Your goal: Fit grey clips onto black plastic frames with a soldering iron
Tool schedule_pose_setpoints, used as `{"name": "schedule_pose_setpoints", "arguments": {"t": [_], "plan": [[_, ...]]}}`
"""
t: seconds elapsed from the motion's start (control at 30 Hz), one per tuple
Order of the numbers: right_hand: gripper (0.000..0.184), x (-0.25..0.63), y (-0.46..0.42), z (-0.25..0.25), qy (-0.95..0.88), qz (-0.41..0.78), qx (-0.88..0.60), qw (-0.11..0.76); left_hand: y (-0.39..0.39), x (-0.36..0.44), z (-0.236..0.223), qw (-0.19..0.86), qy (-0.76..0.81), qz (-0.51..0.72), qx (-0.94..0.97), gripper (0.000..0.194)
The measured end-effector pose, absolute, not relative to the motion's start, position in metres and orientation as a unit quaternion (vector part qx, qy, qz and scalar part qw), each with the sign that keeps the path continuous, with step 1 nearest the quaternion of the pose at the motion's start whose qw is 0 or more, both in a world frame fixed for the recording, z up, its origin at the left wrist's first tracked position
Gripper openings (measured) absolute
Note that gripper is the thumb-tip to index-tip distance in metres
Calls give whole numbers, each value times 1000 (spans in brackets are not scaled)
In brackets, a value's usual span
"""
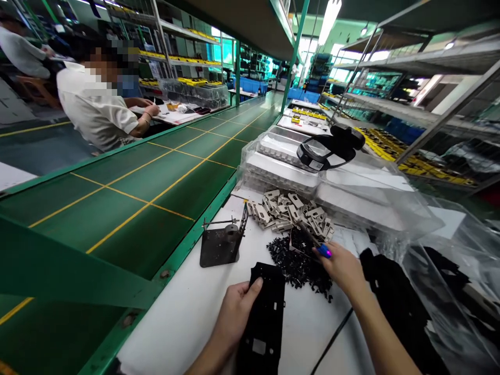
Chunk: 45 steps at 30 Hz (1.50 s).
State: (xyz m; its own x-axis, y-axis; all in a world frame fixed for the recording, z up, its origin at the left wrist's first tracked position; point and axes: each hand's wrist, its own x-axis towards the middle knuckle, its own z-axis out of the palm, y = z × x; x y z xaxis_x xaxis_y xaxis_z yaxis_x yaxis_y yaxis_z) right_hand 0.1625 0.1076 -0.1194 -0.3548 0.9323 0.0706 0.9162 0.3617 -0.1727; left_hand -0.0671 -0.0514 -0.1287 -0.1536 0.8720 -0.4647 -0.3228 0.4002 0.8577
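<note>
My left hand (pixel 238 307) grips a flat black panel (pixel 267 307) by its left edge, thumb on top. The panel has several small holes and a square cutout near its lower end. My right hand (pixel 344 265) is closed around a slim tool with a blue part (pixel 324 251); its exact kind I cannot make out. The tool reaches over a heap of small black parts (pixel 297 260). Just behind that heap lies a pile of pale metal brackets (pixel 291 211).
A dark metal stand (pixel 221 245) sits left of the heaps, beside the green conveyor (pixel 156 182). Clear plastic trays (pixel 351 192) hold a black strapped device (pixel 328 151). Black panels (pixel 402 307) lie at right, near a black cable (pixel 332 341). A co-worker (pixel 97 104) sits across the conveyor.
</note>
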Motion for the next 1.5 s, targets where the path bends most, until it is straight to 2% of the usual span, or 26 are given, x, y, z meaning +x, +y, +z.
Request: {"name": "schedule_pose_setpoints", "arguments": {"t": [0.17, 0.27, 0.33, 0.6, 0.87, 1.03, 1.17, 1.27, 1.5], "plan": [[22, 135, 127, -130, -830, 61, -551, 63, -65, -79, -135, 521, 651, 463, 300, 39], [19, 134, 131, -140, -806, 67, -583, 80, -74, -76, -134, 486, 696, 422, 318, 68], [20, 137, 134, -145, -789, 80, -602, 96, -76, -74, -134, 477, 705, 406, 333, 76], [26, 155, 135, -143, -723, 155, -656, 152, -58, -63, -123, 461, 681, 394, 411, 62], [20, 150, 155, -147, -725, 202, -646, 128, -63, -54, -139, 468, 682, 383, 411, 63], [18, 137, 152, -160, -724, 214, -644, 124, -75, -62, -152, 493, 644, 435, 390, 59], [17, 142, 152, -161, -697, 249, -647, 181, -73, -65, -152, 514, 607, 464, 389, 56], [18, 148, 148, -154, -654, 310, -645, 247, -67, -64, -148, 491, 629, 456, 394, 55], [39, 148, 81, -124, -519, 534, -551, 376, -53, -51, -134, 431, 704, 413, 385, 66]]}}
